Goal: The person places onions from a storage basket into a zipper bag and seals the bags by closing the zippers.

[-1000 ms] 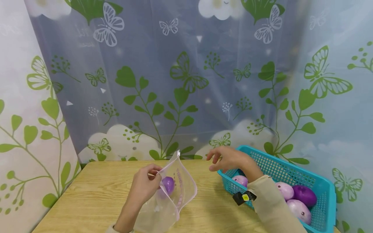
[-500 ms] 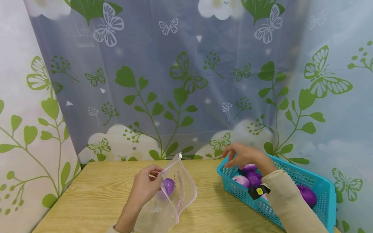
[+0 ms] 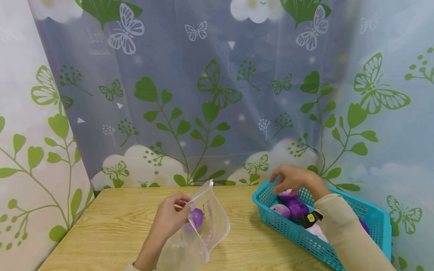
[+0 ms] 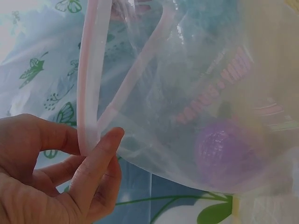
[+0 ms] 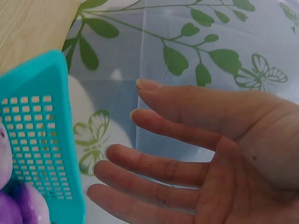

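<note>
My left hand [image 3: 171, 216] pinches the pink-edged rim of a clear slider-zip bag [image 3: 218, 226] between thumb and fingers, and the bag's mouth gapes. Inside the bag lies a glossy purple ball-like thing [image 3: 197, 217], seen through the plastic in the left wrist view as a round purple shape [image 4: 226, 151]. My right hand [image 3: 296, 178] hovers over the far left end of a turquoise basket [image 3: 285, 226], holding nothing. In the right wrist view its fingers are spread and slightly bent beside the basket's rim [image 5: 70, 135]. Below it sit round things, dark purple [image 3: 296, 209] and pale lilac [image 3: 280, 211].
The wooden table [image 3: 118, 222] carries the bag at its middle and the basket at its right. Behind its far edge hangs a curtain [image 3: 217, 150] with leaves and butterflies. More round things lie farther along the basket, partly behind my right sleeve [image 3: 349, 229].
My right hand has moved right from beside the bag to above the basket, uncovering round things at its left end. The left hand keeps its pinch on the bag, nearly still.
</note>
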{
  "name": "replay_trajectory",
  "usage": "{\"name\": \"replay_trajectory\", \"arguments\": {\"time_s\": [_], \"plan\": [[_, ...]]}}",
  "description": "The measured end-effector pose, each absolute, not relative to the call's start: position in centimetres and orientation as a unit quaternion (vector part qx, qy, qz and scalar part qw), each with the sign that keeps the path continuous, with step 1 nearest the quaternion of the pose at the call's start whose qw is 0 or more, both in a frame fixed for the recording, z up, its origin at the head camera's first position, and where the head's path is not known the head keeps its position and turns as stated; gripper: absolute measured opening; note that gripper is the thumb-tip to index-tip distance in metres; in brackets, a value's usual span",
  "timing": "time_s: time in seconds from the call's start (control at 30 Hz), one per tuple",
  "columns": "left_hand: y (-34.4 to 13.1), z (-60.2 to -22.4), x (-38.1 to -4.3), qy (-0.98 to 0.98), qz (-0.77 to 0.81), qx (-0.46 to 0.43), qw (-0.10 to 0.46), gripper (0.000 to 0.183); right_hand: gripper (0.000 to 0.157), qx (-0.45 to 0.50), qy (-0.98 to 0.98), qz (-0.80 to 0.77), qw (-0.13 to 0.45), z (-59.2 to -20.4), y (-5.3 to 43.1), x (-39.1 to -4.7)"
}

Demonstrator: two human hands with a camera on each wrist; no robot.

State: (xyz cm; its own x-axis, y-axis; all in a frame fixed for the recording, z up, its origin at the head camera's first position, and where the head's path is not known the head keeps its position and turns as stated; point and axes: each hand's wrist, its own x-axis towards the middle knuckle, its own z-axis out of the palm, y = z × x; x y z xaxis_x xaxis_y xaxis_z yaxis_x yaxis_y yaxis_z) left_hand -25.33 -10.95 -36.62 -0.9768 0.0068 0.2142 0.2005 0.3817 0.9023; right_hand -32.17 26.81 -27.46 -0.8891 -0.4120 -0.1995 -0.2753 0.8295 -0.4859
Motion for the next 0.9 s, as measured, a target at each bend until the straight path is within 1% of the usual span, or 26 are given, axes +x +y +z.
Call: {"name": "replay_trajectory", "arguments": {"time_s": [0.3,0.63,0.9], "plan": [[-11.2,-36.5,-25.4,-0.826,-0.557,-0.061,0.069,0.018,0.043,-0.145,0.951,-0.211,0.176,-27.8,28.4,-32.8],[-11.3,-36.5,-25.3,-0.825,-0.558,-0.067,0.063,0.017,0.038,-0.082,0.959,-0.196,0.188,-28.9,30.5,-34.1],[-11.3,-36.6,-25.4,-0.823,-0.56,-0.068,0.068,0.016,0.035,-0.052,0.961,-0.204,0.18,-30.5,31.8,-35.6]]}}
